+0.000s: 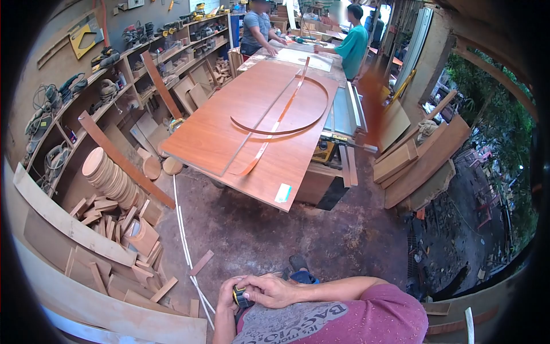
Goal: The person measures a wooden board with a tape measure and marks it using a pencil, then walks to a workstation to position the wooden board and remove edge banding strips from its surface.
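Note:
A black and yellow tape measure (241, 296) is held close to my body at the bottom of the view. My left hand (228, 291) is wrapped round its left side. From the right, my right hand (270, 290) closes over it, with the fingers partly hiding the case. No drawn-out blade can be made out. Ahead, beyond reach of both hands, lies a large reddish-brown wood panel (212, 126) on a table. On the panel rest a curved strip of edging (275, 133), a long thin strip (252, 163) and a small white-and-green label (283, 193).
Two people stand at the far end, one in a grey shirt (256, 28), one in green (352, 49). Shelves of power tools (57, 94) line the left wall, above stacked wood discs (114, 178) and offcuts (103, 215). Planks (427, 163) lean at right. White strips (183, 229) cross the floor.

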The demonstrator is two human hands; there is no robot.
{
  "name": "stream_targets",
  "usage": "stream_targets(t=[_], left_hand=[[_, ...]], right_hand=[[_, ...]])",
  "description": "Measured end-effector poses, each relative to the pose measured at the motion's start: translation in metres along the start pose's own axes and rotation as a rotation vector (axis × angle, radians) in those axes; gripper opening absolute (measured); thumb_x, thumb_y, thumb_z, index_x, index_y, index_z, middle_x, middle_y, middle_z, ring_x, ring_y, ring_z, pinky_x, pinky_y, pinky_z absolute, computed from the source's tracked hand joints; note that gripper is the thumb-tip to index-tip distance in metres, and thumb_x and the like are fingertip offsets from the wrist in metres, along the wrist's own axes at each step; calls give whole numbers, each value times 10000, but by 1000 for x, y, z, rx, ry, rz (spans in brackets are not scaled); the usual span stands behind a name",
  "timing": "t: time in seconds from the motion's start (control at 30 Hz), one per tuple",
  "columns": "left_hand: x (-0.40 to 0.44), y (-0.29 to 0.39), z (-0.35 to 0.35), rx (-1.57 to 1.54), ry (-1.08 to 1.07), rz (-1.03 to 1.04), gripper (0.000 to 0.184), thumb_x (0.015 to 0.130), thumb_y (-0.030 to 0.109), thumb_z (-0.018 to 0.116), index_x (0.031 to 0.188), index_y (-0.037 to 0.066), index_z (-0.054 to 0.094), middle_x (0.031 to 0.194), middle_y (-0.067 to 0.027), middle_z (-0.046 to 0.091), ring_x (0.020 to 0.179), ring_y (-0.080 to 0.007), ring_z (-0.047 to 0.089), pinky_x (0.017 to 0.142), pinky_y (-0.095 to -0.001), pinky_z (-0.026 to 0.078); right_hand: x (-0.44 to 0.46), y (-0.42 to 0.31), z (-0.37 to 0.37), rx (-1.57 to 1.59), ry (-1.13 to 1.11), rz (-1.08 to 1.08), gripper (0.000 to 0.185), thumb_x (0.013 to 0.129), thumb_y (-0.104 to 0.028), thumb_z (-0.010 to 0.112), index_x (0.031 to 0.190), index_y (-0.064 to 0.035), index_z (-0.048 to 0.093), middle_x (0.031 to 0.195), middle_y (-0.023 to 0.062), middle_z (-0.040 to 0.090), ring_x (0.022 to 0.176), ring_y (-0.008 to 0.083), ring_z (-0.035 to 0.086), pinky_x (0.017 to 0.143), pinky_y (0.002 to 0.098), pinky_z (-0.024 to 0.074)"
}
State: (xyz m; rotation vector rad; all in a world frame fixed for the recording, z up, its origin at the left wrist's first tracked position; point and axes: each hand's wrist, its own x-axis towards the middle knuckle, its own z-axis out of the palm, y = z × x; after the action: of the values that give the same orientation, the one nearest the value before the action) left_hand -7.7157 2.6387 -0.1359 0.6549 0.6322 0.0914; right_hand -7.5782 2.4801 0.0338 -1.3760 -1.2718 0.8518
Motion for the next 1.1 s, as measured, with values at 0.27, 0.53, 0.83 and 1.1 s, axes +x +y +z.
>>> stream_targets(t=[0.27,0.53,0.83,1.1], left_hand=[[-15,11,24,7,46,2,348,821,149,571,1047,-99,665,1022,-187,693,907,-262,686,820,-339,566],[-13,9,22,9,17,16,354,841,160,542,1052,-100,658,1015,-191,690,899,-266,684,818,-337,564],[-6,26,1,0,-20,-27,372,851,195,536,1064,-89,648,969,-173,691,810,-238,690,717,-329,573],[-14,64,-30,-150,-55,12,387,861,219,539,1081,-84,635,871,-208,699,715,-280,700,665,-373,595]], right_hand=[[-3,8,1,-11,17,-11,259,984,-149,587,1211,-24,572,810,131,670,707,246,684,619,349,516],[-2,9,-3,11,43,-20,236,991,-148,577,1193,-28,591,775,112,664,664,209,673,595,339,508],[21,10,-3,44,53,46,240,999,-154,567,1183,-2,593,774,116,670,674,212,686,603,341,524],[86,15,-2,18,42,-27,220,1009,-134,556,1145,26,619,878,148,713,812,212,719,699,331,566]])
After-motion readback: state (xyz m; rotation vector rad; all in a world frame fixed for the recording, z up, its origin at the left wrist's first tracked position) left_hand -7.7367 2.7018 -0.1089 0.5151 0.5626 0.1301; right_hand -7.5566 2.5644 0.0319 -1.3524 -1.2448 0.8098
